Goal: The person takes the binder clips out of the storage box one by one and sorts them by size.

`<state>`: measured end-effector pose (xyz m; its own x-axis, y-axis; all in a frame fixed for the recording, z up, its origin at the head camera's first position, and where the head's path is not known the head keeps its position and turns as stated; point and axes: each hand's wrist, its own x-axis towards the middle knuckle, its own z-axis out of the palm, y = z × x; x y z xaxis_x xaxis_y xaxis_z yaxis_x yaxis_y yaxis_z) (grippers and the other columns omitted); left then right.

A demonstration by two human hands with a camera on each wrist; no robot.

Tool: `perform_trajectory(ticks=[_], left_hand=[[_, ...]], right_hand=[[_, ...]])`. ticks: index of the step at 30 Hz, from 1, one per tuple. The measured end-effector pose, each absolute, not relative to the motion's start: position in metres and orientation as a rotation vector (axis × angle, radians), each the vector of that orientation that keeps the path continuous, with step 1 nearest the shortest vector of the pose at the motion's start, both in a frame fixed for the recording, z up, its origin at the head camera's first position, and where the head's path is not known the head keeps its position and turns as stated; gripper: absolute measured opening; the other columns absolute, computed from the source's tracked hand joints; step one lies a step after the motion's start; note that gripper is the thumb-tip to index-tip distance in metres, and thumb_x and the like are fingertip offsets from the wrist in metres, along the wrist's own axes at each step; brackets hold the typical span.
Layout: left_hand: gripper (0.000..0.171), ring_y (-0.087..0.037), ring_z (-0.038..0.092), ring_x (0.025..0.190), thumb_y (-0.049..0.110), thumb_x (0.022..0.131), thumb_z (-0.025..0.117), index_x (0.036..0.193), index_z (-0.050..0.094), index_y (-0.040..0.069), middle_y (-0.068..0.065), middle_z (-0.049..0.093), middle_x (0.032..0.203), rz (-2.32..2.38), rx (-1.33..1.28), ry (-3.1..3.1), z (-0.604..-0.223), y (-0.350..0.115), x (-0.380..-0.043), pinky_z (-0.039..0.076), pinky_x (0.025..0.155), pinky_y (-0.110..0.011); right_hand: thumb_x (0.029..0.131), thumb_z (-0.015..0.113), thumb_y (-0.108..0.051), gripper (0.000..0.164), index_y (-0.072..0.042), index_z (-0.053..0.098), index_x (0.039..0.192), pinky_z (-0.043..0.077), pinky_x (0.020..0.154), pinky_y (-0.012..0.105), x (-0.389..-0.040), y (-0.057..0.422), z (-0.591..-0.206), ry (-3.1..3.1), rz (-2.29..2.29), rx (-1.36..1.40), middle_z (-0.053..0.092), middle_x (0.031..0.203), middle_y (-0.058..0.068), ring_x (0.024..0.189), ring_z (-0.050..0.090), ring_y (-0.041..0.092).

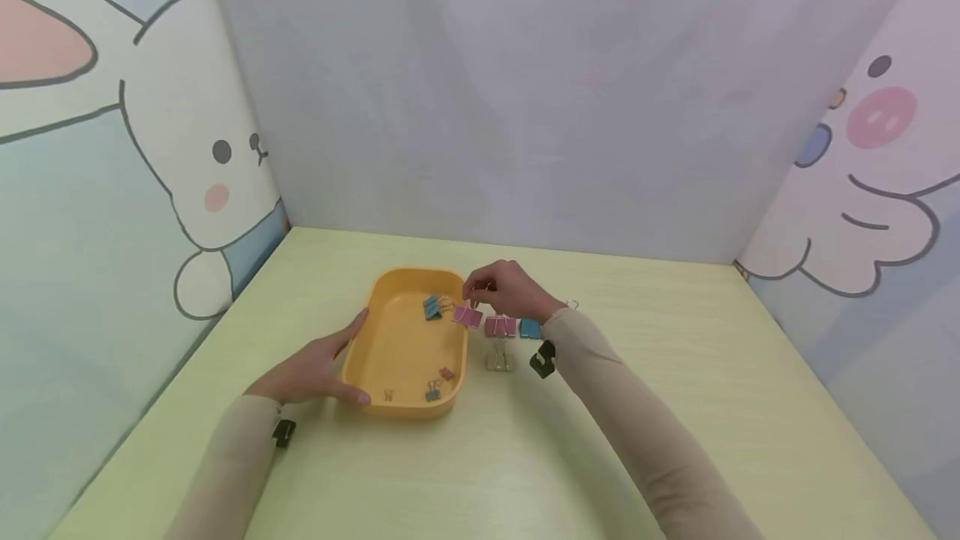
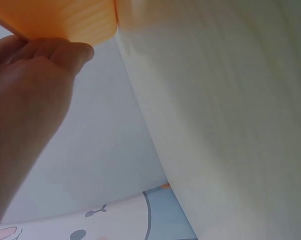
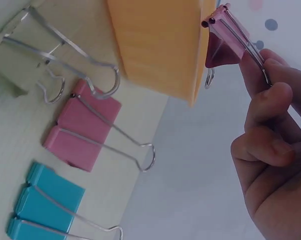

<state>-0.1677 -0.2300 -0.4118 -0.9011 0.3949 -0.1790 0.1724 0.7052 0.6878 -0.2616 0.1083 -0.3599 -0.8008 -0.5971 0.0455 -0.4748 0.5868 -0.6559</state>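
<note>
My left hand (image 1: 315, 367) holds the left side of a yellow plastic tray (image 1: 356, 357), thumb by the front corner and fingers along the outer wall. Over the tray's right rim, my right hand (image 1: 512, 288) pinches a pink binder clip (image 1: 468, 316) by its wire handle; the right wrist view shows this clip (image 3: 225, 40) hanging from the fingertips. Inside the tray lie a blue binder clip (image 1: 432, 307) and several smaller clips, among them a pink one (image 1: 446, 373) and a grey-blue one (image 1: 432, 392).
Right of the tray on the table (image 1: 420, 473) are another pink binder clip (image 3: 85, 125), a blue binder clip (image 3: 48, 202) and a whitish binder clip (image 1: 499, 358). A wire handle (image 1: 572, 304) shows behind my right wrist. Walls with cartoon animals stand on both sides.
</note>
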Motion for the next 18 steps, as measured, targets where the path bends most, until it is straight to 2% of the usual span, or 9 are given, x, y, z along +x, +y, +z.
perform_trajectory(ticks=[3,10,18], left_hand=[[0.135,-0.047,0.026,0.151,0.049,0.065,0.091,0.163,0.004,0.017,-0.021,0.02,0.167,1.002,0.456,2.6,-0.411,-0.229,-0.167,0.031,0.117,-0.068],[0.133,-0.048,0.026,0.151,0.047,0.066,0.091,0.163,0.005,0.016,-0.021,0.021,0.167,1.0,0.46,2.617,-0.412,-0.231,-0.165,0.032,0.116,-0.068],[0.133,-0.047,0.027,0.151,0.047,0.066,0.091,0.163,0.005,0.016,-0.021,0.022,0.167,0.99,0.477,2.626,-0.413,-0.231,-0.165,0.032,0.116,-0.067]], right_hand=[[0.1,0.059,-0.01,0.017,-0.012,0.076,0.097,0.049,0.057,0.023,-0.26,0.12,-0.362,2.632,-1.018,-0.883,0.075,0.088,0.005,0.073,0.065,0.03],[0.1,0.059,-0.009,0.017,-0.009,0.075,0.098,0.05,0.057,0.023,-0.26,0.136,-0.369,2.613,-1.014,-0.844,0.073,0.086,0.003,0.06,0.054,0.012],[0.098,0.063,-0.008,0.015,-0.006,0.077,0.1,0.048,0.058,0.023,-0.253,0.158,-0.371,2.624,-1.022,-0.765,0.074,0.085,0.004,0.058,0.051,0.011]])
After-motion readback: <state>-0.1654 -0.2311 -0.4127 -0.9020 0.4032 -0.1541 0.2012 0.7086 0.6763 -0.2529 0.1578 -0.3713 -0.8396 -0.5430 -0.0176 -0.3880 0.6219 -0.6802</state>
